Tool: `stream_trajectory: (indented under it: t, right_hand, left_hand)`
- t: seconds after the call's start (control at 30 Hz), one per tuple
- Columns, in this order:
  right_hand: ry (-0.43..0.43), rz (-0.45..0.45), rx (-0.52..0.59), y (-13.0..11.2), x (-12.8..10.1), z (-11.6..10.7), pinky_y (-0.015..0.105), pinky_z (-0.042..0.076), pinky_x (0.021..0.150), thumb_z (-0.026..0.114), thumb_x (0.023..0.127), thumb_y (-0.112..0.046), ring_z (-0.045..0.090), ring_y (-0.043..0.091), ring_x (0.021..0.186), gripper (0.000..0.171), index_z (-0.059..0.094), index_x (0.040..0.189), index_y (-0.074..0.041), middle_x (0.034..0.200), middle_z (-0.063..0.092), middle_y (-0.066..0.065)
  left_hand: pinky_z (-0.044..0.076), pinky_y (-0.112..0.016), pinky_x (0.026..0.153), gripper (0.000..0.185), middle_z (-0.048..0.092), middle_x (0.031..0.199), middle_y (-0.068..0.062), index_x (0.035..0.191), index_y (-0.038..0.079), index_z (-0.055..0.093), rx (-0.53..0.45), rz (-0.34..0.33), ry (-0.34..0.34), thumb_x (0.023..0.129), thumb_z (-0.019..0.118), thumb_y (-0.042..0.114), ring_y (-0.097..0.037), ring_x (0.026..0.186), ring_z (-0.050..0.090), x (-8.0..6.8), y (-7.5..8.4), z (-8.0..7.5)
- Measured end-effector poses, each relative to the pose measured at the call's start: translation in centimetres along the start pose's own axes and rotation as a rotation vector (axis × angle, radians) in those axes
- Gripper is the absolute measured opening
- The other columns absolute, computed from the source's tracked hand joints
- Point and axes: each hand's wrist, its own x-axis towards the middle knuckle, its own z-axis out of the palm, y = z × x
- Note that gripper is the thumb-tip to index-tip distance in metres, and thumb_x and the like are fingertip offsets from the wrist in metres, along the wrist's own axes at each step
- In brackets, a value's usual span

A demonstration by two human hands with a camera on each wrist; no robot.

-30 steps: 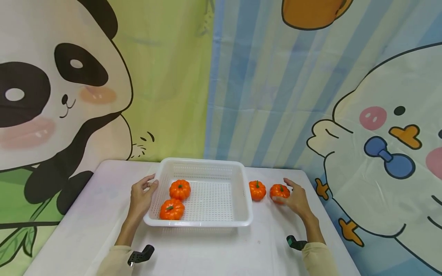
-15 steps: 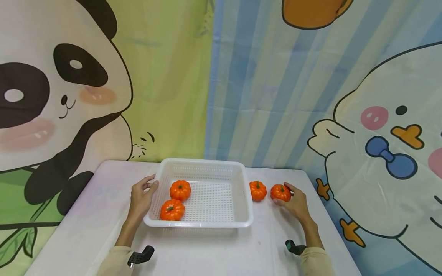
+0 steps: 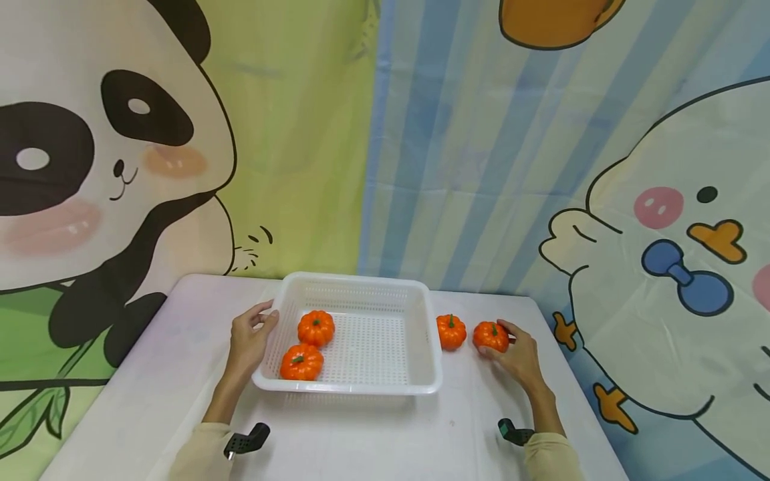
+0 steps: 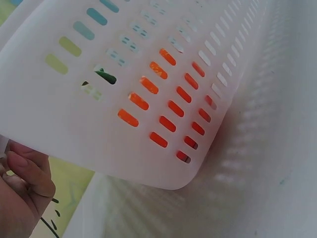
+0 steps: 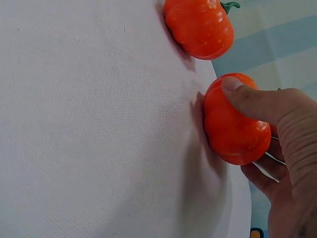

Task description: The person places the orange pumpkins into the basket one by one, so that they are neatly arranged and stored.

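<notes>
My right hand [image 3: 519, 355] has its thumb and fingers around a small orange toy pumpkin [image 3: 490, 336], which sits on the table right of the basket. In the right wrist view the thumb lies across the side of this pumpkin [image 5: 237, 126], and the other fingers are partly hidden behind it. My left hand [image 3: 248, 341] holds the left rim of a white perforated plastic basket [image 3: 385, 389]; the left wrist view shows its fingers curled at the rim. Inside the basket, on its left side, two more pumpkins [image 3: 302, 363] rest close together.
Another pumpkin [image 3: 451, 332] stands between the basket's right wall and the held one. A white cloth covers the table [image 3: 373, 441]. Behind it hangs a printed curtain [image 3: 313, 147] with cartoon animals.
My right fingers have closed in around the rightmost pumpkin, which appears slightly shifted to the right. The left hand and the basket stay in place; the head view has shifted slightly.
</notes>
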Motion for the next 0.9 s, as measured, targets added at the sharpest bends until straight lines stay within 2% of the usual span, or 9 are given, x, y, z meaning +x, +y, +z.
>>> stream_trajectory:
  t: [0.33, 0.53, 0.9]
  right_hand:
    - [0.007, 0.033, -0.002, -0.16, -0.38, -0.14, 0.065, 0.05, 0.116, 0.093, 0.089, -0.029, 0.057, 0.049, 0.135, 0.083, 0.055, 0.156, 0.001, 0.157, 0.057, 0.03]
    - [0.026, 0.009, -0.011, -0.29, -0.29, -0.13, 0.067, 0.051, 0.112, 0.093, 0.087, -0.03, 0.058, 0.051, 0.131, 0.082, 0.057, 0.154, 0.002, 0.154, 0.058, 0.032]
    - [0.003, 0.024, 0.013, -0.92, 0.05, -0.58, 0.067, 0.049, 0.115, 0.091, 0.089, -0.028, 0.054, 0.049, 0.138, 0.084, 0.053, 0.158, 0.0, 0.158, 0.056, 0.03]
  left_hand:
    - [0.057, -0.014, 0.07, 0.044, 0.074, 0.102, -0.023, 0.149, 0.001, 0.064, -0.01, -0.005, -0.002, 0.111, 0.065, 0.022, -0.003, 0.07, 0.067, 0.19, -0.03, 0.13]
    - [0.057, -0.015, 0.07, 0.044, 0.073, 0.101, -0.022, 0.15, 0.002, 0.063, -0.013, -0.005, -0.006, 0.111, 0.064, 0.022, -0.004, 0.071, 0.067, 0.12, 0.01, 0.05]
    - [0.058, -0.015, 0.07, 0.044, 0.073, 0.103, -0.024, 0.15, 0.002, 0.063, -0.006, -0.006, -0.006, 0.111, 0.064, 0.023, -0.003, 0.07, 0.068, 0.15, -0.04, 0.06]
